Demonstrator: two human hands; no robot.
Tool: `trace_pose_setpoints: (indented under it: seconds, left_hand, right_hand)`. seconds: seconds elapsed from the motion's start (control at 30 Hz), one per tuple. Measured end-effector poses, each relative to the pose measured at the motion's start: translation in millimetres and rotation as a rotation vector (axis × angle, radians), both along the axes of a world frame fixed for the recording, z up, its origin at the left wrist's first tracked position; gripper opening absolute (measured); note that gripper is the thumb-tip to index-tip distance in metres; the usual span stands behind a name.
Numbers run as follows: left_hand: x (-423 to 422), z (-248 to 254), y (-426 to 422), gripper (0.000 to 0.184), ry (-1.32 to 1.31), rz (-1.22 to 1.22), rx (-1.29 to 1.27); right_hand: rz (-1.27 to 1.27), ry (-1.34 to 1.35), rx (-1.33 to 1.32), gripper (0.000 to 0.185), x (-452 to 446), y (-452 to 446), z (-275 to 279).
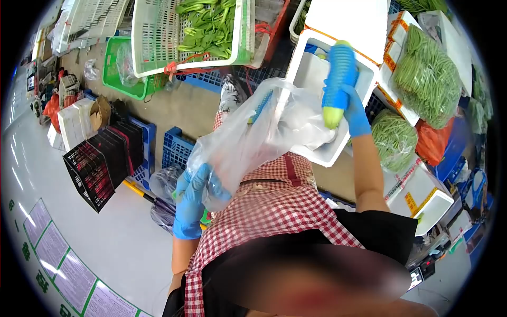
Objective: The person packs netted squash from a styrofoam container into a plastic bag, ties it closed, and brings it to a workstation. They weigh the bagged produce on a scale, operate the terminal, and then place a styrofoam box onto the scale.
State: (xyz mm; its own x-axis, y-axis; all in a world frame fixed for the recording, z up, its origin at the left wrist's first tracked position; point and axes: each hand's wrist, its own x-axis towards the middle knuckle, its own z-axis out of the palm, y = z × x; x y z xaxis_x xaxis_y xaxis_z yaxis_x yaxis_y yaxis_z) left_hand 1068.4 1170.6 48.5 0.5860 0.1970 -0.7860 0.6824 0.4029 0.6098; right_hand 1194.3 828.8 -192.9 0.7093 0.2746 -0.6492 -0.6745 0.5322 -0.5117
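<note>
My right hand (357, 112), in a blue glove, grips a long green gourd (339, 68) wrapped in a blue foam net, its pale-green ends showing. The gourd is held over an open white foam box (364, 87). My left hand (194, 193), also gloved in blue, is closed on a clear plastic bag (232, 145), which stretches up and right toward the box. A second blue-netted gourd (260, 108) shows through the bag's film; whether it lies inside or behind cannot be made out.
A white crate (153, 39) of leafy greens (211, 26) stands ahead, with a green basket (108, 66) beside it. Bagged long beans (425, 74) sit at right. A black crate (105, 164) and blue pallet (177, 148) are at left.
</note>
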Motion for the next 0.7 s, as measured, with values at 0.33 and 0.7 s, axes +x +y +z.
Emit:
trace_pose_setpoints:
  seconds: [0.33, 0.7]
  left_hand:
    - [0, 13, -6, 0.022, -0.246, -0.033, 0.021]
    - [-44, -1, 42, 0.026, -0.008, 0.292, -0.052]
  right_hand:
    - [0.599, -0.97, -0.354, 0.048, -36, 161, 26]
    - [0.676, -0.512, 0.172, 0.03, 46, 78, 60]
